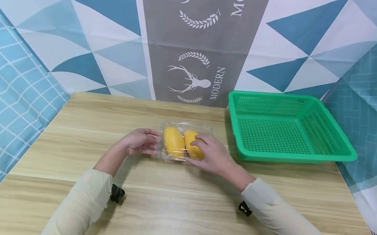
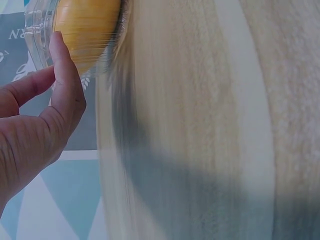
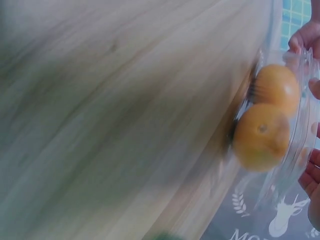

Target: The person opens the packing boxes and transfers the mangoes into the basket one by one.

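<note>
Two yellow mangoes (image 1: 174,141) lie side by side in a clear plastic clamshell box (image 1: 187,125) on the wooden table. My left hand (image 1: 141,142) holds the box at its left side; the left wrist view shows the thumb and a finger on the rim beside one mango (image 2: 87,30). From the right, my right hand (image 1: 213,155) grips the box, fingers bent over the top and thumb low at the front edge. In the right wrist view, both mangoes (image 3: 261,137) show through the clear wall, with right-hand fingers (image 3: 312,172) along the lid side.
A green plastic basket (image 1: 327,157) with slotted walls stands at the back right, close to my right hand. Patterned sheets (image 1: 199,38) rise behind the wooden table (image 1: 174,220) and along both sides.
</note>
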Demonstrator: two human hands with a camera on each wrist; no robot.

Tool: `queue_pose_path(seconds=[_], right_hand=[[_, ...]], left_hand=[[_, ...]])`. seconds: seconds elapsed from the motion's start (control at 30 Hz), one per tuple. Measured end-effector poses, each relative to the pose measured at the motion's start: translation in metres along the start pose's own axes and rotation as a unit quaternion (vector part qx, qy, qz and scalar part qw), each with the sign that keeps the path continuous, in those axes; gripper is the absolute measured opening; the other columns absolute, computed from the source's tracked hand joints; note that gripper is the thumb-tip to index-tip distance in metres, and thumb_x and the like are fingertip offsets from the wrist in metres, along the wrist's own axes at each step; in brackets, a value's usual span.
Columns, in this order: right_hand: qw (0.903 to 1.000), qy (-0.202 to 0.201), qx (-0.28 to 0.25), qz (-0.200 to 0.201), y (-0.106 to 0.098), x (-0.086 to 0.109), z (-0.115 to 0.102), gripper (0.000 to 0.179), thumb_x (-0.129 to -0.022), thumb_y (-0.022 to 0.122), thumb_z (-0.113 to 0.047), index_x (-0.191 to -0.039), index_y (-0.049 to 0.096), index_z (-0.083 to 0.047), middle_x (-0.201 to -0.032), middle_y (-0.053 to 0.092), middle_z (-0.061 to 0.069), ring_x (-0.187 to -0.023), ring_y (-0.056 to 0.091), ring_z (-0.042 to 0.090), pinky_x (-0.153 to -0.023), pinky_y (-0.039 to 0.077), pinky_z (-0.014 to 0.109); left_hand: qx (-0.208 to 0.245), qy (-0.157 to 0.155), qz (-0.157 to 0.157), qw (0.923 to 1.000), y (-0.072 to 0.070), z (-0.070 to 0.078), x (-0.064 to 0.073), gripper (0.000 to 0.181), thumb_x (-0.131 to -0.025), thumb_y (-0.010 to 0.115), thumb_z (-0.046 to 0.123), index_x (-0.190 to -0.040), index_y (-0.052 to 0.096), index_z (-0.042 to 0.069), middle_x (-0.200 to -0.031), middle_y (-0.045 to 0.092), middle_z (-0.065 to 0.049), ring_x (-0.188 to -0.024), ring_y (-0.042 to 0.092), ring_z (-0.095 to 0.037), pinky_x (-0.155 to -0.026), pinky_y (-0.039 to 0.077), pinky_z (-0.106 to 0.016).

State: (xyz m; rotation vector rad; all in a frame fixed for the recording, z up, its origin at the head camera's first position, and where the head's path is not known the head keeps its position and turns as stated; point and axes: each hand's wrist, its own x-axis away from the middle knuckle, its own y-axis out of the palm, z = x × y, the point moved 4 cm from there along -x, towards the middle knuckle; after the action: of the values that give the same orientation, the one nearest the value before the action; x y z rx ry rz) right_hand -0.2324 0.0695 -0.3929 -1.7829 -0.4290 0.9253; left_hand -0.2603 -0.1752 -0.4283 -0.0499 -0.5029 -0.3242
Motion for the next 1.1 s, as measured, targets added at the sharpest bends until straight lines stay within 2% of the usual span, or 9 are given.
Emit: queue_pose_path(seconds=[0.3,0.53,1.1], right_hand=[[0.9995,0.015,-0.015,-0.022,-0.004,0.008,0.013,0.051,-0.078,0.070,-0.047,-0.113,0.063,-0.010,-0.126,0.057,0.013,-0.118,0.052,0.026,-0.103,0.043,0.042],[0.9989,0.016,-0.018,-0.040,-0.006,0.011,0.018,0.053,-0.079,0.071,-0.044,-0.119,0.060,-0.011,-0.131,0.054,0.013,-0.123,0.049,0.027,-0.105,0.041,0.044],[0.9990,0.002,-0.023,-0.040,-0.004,0.012,0.030,0.058,-0.079,0.072,-0.040,-0.125,0.057,-0.008,-0.130,0.054,0.014,-0.121,0.049,0.027,-0.102,0.044,0.042]], left_hand=[[0.006,0.004,0.007,1.0000,-0.004,0.000,-0.001,0.042,-0.095,0.048,0.005,-0.134,0.036,-0.003,-0.081,0.056,-0.001,-0.073,0.059,-0.012,-0.073,0.058,-0.027],[0.010,0.004,0.011,0.9999,-0.008,-0.001,-0.002,0.041,-0.095,0.049,0.006,-0.133,0.037,-0.002,-0.081,0.057,-0.001,-0.073,0.059,-0.012,-0.073,0.058,-0.028],[0.010,-0.001,0.018,0.9998,-0.015,-0.002,-0.002,0.040,-0.095,0.049,0.007,-0.133,0.037,-0.002,-0.080,0.057,-0.001,-0.072,0.059,-0.011,-0.072,0.058,-0.027]])
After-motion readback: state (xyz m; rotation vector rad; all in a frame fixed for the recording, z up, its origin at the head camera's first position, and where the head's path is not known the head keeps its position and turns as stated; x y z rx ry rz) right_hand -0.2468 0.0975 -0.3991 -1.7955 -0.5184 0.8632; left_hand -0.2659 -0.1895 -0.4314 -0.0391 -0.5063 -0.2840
